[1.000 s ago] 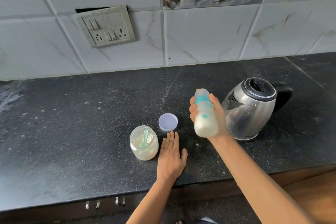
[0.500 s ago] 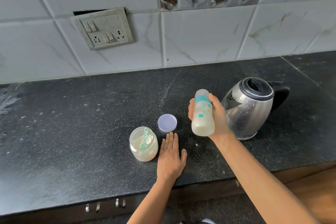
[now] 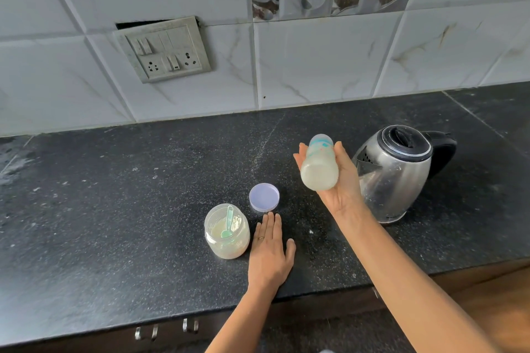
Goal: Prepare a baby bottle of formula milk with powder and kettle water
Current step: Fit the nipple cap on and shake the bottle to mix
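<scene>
**Head view — findings**

Found right grip [image 3: 338, 180] wrapped round baby bottle [image 3: 319, 169], with thumb on one side, fingers on the other and palm beneath. Noted bottle raised above tabletop [image 3: 114, 209], tipped with base toward camera and teal-collared top toward the wall. Noted milky liquid inside. Placed it just beside kettle [image 3: 398, 178] in the picture, not touching.

Found left grip [image 3: 269, 252] lying flat on tabletop, fingers straight, holding nothing, just beside powder jar [image 3: 226, 232], fingertips near loose lilac lid [image 3: 264, 197]. Noted jar uncapped, with green scoop [image 3: 228, 222] resting in the powder.

Judged stage as mixing, with powder and water apparently already in.

**Head view — hazards**

- Leak at the collar: unable to confirm tight seating, top end blurred. Expect spray over tabletop on any vigorous shake with a loose collar.
- Slip: judged hold more cupped than clamped. Expect a drop onto hard stone from a wet or smooth bottle wall.
- Strike against kettle: little room on that side, so risk of a knock on a wide swing. Possibly hot metal; cannot tell.
- Contamination of powder: uncapped jar sitting close below. Expect clumping from stray droplets. Advise capping first.
- Tipping of jar: possible from a careless sideways move of left grip.
- Undissolved lumps: likely from stopping the shake too soon.
</scene>
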